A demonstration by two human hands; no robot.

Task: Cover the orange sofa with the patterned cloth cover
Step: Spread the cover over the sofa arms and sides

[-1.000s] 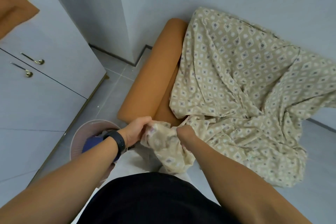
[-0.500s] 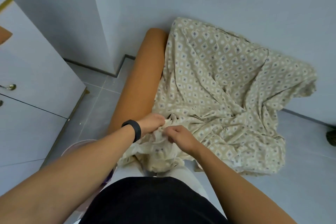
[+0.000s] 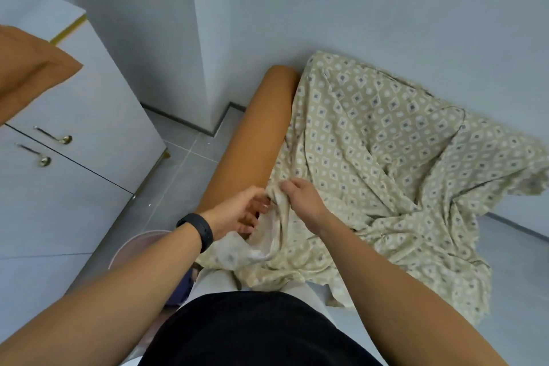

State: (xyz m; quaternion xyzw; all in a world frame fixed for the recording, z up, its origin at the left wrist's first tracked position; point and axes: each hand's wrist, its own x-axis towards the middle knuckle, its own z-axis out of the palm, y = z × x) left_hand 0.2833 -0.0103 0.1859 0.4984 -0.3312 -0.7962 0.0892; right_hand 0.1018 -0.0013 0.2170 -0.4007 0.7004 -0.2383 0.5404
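The patterned cloth cover (image 3: 386, 157) lies rumpled over the orange sofa (image 3: 255, 140), its left armrest bare. The right hand (image 3: 303, 202) pinches a fold at the cover's near edge; the left hand (image 3: 237, 212), fingers loosely curled, touches the cloth beside it.

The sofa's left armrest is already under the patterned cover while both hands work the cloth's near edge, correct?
Not quite. In the head view the orange armrest is still bare; the patterned cover lies beside it. Left hand and right hand do work the near edge.
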